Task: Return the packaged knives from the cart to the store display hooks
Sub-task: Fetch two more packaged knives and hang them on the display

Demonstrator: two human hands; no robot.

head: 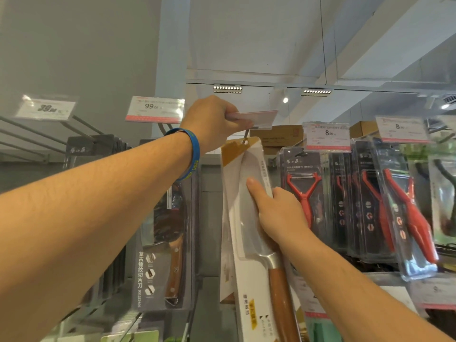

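**Price tag lifted so the knife can go on its hook**

The left hand (212,122) is raised high and pinches the price tag (256,117) at the front end of the hook (246,134), tipping it up until it is almost flat. I think the reason is simple. This tag hangs in front of the hook tip and would stop any package from sliding on. A blue wristband (193,154) sits on that wrist.

The right hand (278,213) grips the packaged knife (237,193) by its right edge, at the level of the blade. The index finger lies straight on the front face and the other fingers curl behind. Holding it at the middle, not at the bottom, seems to give good control of the top of the card. The package is nearly upright, tilted a little, and its hang hole (245,141) is right at the hook tip. Whether the wire is already through the hole, I cannot tell.

To the left hangs a dark packaged knife (167,243). To the right hang red peelers (304,191) in clear packs under their own tags. The cart is not in view.

In my judgement, the card must be pushed back along the wire before the tag is let down.
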